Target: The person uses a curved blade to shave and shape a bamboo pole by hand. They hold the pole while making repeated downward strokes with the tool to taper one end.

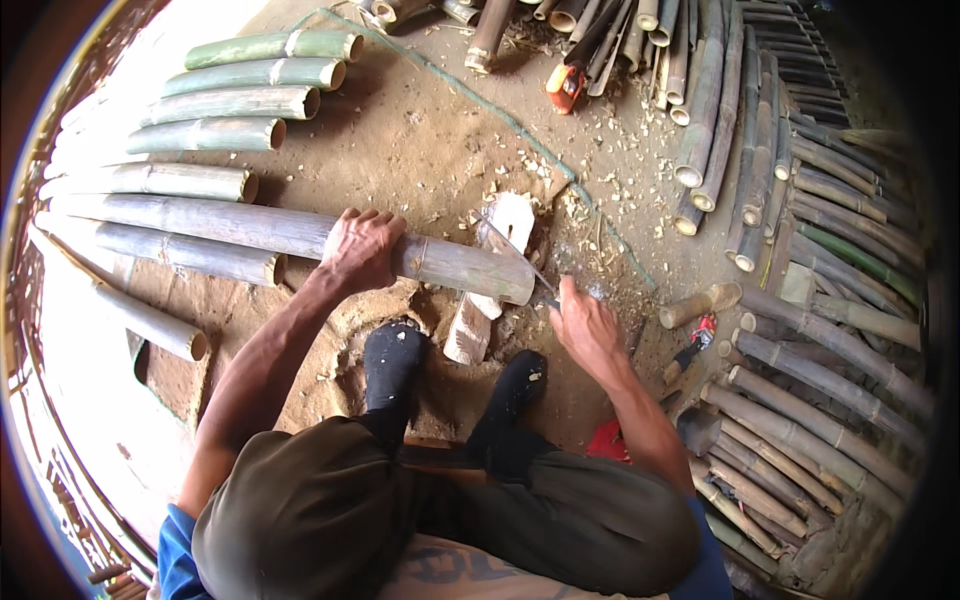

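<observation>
Across the dusty ground [430,140], a bamboo pole [290,230] meets a half-hidden blade [545,279]

The left hand [364,248] is closed over the pole, knuckles up, its fingertips mostly out of sight. The pole slants across in front of the person; its left end fades into glare, while its right end stands close by the blade. The right hand [590,326] is curled tightly round a handle [553,302], nearly all of it covered by the fist. The thin blade runs up and left past the pole's end; whether it touches the bamboo cannot be told. Below the pole, a pale wood block [467,332] is partly covered. A red item [608,440] beside the right forearm is too hidden to identify. To the right, stacked bamboo lengths [800,400] run into the dark lens rim, their far ends hard to make out.
</observation>
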`<state>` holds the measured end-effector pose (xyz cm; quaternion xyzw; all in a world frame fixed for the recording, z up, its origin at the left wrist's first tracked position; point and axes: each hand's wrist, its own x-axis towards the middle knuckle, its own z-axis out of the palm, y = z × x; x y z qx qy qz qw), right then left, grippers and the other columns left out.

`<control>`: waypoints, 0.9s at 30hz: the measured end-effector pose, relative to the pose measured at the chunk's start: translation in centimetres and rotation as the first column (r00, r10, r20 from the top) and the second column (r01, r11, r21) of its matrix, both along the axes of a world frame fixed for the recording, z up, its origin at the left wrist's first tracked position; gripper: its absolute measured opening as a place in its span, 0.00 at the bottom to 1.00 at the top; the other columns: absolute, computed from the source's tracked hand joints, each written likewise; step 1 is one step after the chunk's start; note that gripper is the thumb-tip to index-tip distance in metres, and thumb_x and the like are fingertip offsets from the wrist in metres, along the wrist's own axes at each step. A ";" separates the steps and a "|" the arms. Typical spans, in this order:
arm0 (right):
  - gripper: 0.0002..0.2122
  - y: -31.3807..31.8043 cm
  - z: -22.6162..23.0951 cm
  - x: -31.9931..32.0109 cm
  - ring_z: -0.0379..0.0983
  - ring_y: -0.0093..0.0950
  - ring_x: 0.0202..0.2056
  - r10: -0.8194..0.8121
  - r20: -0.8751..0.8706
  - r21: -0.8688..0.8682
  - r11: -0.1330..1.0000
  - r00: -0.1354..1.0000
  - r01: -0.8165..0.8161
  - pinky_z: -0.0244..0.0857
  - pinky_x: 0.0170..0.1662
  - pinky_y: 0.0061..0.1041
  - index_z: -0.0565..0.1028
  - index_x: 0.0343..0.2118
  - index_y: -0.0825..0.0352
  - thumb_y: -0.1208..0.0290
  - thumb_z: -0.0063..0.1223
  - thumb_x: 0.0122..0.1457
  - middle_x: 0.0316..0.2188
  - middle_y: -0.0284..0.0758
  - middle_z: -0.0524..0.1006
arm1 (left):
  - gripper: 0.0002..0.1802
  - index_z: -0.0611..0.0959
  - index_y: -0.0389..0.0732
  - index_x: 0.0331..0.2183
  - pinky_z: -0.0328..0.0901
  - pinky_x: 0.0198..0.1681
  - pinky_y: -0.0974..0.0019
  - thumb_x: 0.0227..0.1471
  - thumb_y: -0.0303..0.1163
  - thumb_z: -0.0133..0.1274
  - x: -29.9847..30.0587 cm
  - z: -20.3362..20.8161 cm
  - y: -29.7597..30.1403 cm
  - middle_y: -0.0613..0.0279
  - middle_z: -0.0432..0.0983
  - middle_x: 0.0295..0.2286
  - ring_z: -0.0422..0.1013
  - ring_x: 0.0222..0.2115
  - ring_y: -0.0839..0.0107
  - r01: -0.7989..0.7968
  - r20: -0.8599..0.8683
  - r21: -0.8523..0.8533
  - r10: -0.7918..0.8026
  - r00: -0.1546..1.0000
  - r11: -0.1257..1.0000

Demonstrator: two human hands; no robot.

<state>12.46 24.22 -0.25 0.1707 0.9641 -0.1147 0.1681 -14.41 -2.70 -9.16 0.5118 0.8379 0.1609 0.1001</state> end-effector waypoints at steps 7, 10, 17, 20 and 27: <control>0.10 -3.0 4.3 -2.0 0.81 0.43 0.24 0.089 -0.616 -0.105 0.976 0.783 -0.193 0.75 0.28 0.40 0.74 0.42 0.72 0.75 0.62 0.62 0.24 0.48 0.78 | 0.09 0.77 0.43 0.33 0.67 0.45 0.50 0.49 0.31 0.59 0.0 0.2 -0.8 0.56 0.77 0.30 0.77 0.36 0.55 -0.014 0.008 -0.002 0.014 1.000 1.000; 0.10 0.4 -0.9 -0.5 0.80 0.45 0.22 -0.138 0.188 0.025 0.990 0.972 0.136 0.76 0.29 0.39 0.74 0.42 0.74 0.76 0.59 0.61 0.21 0.48 0.77 | 0.09 0.77 0.43 0.34 0.66 0.46 0.51 0.49 0.32 0.59 0.3 -0.1 -0.3 0.56 0.77 0.30 0.77 0.36 0.56 -0.004 -0.002 0.006 0.004 1.000 1.000; 0.14 -3.3 6.5 -2.4 0.81 0.39 0.21 0.019 -0.396 -0.186 0.978 0.918 -0.100 0.76 0.24 0.35 0.70 0.43 0.74 0.72 0.63 0.64 0.24 0.44 0.81 | 0.11 0.78 0.42 0.38 0.65 0.47 0.51 0.55 0.37 0.59 1.3 -0.4 -1.5 0.55 0.77 0.34 0.76 0.40 0.57 -0.060 -0.137 0.045 0.066 0.988 0.997; 0.13 -1.6 1.6 0.1 0.82 0.39 0.23 0.093 -0.554 -0.110 0.977 0.827 -0.183 0.76 0.24 0.37 0.70 0.42 0.72 0.74 0.64 0.63 0.24 0.44 0.81 | 0.15 0.78 0.42 0.40 0.64 0.48 0.51 0.58 0.42 0.58 1.4 -0.5 -1.0 0.56 0.77 0.35 0.75 0.41 0.57 -0.041 -0.161 0.100 0.057 0.985 0.994; 0.16 -2.2 5.2 -1.7 0.83 0.42 0.27 0.007 -0.204 -0.145 0.989 0.979 -0.037 0.75 0.28 0.43 0.69 0.44 0.69 0.71 0.66 0.61 0.28 0.47 0.82 | 0.48 0.77 0.48 0.54 0.65 0.56 0.54 0.28 0.43 0.79 -1.9 1.1 -0.6 0.62 0.79 0.42 0.75 0.45 0.61 0.122 0.054 -0.247 -0.112 0.992 0.961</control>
